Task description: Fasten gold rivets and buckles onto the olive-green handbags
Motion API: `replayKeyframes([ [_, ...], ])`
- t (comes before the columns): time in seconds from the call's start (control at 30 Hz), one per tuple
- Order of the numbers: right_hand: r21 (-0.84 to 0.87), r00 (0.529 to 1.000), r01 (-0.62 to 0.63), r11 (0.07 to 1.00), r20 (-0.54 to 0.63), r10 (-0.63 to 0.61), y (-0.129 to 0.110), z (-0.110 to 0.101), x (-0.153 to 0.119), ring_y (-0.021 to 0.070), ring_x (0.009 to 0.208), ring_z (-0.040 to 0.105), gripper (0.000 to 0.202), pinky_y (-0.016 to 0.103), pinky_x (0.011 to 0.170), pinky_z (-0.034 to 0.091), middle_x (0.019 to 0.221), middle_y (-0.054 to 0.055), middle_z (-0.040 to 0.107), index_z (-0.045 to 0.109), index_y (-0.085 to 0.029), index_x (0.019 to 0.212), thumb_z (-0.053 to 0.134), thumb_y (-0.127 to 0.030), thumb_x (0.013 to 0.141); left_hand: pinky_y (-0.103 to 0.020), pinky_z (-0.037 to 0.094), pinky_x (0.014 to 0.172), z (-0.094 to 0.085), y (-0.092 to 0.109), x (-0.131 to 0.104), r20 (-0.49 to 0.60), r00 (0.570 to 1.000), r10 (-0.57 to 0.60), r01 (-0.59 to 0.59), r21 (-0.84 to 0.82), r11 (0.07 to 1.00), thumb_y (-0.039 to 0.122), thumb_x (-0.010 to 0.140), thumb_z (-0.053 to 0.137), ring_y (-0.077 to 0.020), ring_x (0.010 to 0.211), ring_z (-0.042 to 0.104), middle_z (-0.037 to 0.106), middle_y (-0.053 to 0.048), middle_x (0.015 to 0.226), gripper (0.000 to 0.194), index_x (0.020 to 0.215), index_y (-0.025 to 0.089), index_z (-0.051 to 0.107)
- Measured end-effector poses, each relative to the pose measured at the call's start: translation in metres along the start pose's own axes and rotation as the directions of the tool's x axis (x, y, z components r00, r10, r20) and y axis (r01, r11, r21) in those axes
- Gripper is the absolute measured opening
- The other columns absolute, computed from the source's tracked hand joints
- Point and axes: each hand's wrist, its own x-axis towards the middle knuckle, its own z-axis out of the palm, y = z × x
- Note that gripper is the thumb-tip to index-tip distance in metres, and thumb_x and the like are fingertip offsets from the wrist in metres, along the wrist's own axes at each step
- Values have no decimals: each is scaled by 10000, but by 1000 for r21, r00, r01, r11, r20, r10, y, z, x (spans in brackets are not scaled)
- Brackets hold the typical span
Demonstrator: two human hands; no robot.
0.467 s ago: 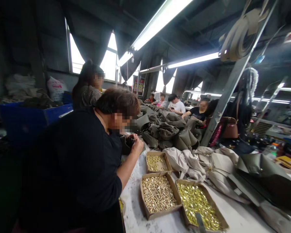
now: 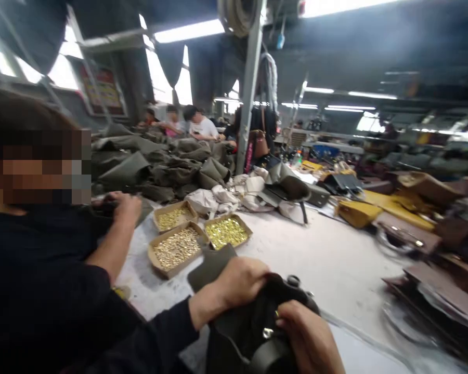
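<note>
A dark olive bag [image 2: 234,337] lies open at the bottom centre. My left hand [image 2: 239,280] is closed round the upper edge of the bag. At its right side, my right hand [image 2: 310,332] is closed in a pinch, with a tiny yellow bit showing at the fingertips; what it is cannot be made out. A shiny metal fitting [image 2: 268,333] sits inside the bag between my hands. Beyond the bag stand three cardboard trays of small metal parts: one of pale gold pieces [image 2: 177,248], one of bright yellow pieces [image 2: 226,232] and a smaller one [image 2: 173,217].
A co-worker in a dark top [image 2: 35,280] sits close on the left, hands at dark fabric. Olive bags [image 2: 171,161] are heaped behind the trays, beside pale cloth pieces [image 2: 214,200]. Yellow bags [image 2: 359,212] and brown ones lie at the right. A metal post [image 2: 250,93] rises behind.
The view has swung right and down. Both my hands and the bag they hold have come into view; the trays and the co-worker now appear further left.
</note>
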Motion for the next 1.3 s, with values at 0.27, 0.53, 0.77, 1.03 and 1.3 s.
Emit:
replayKeyframes([
  [0.27,309,992,127,942,-43,-119,-26,-4,6,134,555,530,237,278,530,349,648,-20,596,500,-221,861,404,-238,1076,-287,496,822,-38,-10,-14,148,937,-317,293,161,942,165,836,621,-238,952,724,791,-24,954,222,968,264,770],
  [0.53,324,999,24,946,27,-34,-21,6,-2,152,616,488,166,303,588,310,708,-12,581,455,-226,844,432,-180,1003,-424,467,1076,-43,22,-2,164,980,-116,80,207,975,211,801,714,-298,1225,621,682,-105,1306,526,1318,196,620],
  [0.77,228,999,-17,973,45,7,-12,6,-6,176,655,502,139,328,607,283,735,4,590,474,-219,854,453,-163,979,-378,485,1078,-45,23,17,261,953,156,-97,-224,970,144,782,702,-258,1217,646,692,-80,1324,568,1341,208,625],
  [1.03,198,998,-51,979,49,42,-4,10,-8,173,659,514,140,327,631,290,739,-1,603,494,-221,853,467,-180,984,-385,580,903,9,-24,-3,58,994,-93,109,-646,755,303,801,745,-204,962,697,701,-128,1188,710,1446,161,481],
  [1.3,265,990,-137,955,82,119,6,2,-11,170,683,546,125,315,644,298,743,2,634,497,-223,814,531,-187,928,-367,499,1061,-35,20,22,298,917,264,-171,-304,937,139,826,641,-244,1149,670,709,-74,1282,541,1360,218,612],
])
